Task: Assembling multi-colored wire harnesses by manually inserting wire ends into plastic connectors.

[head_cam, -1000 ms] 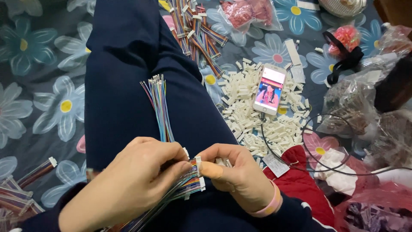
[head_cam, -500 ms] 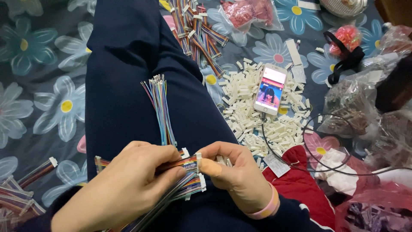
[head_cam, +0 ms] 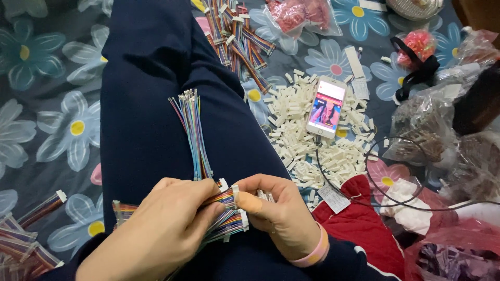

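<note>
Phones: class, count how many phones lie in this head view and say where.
1. The phone lies screen-up on the pile of white connector housings, right of the leg. Bags could hide others.

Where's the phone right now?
In the head view the phone lies right of the leg, on the pile of white connectors, up beyond the right hand.

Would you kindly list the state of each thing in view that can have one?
Left hand: closed around a bunch of multicoloured ribbon wires.
Right hand: fingers pinching the wires' white connector ends.
Loose wire bundle: lying on the leg, unheld.
Phone: screen lit, face up, cable plugged in.
White connector housings: heaped loose on the floral cloth.
Finished wire assemblies: piled.
Clear bags: crumpled, filled.
</note>
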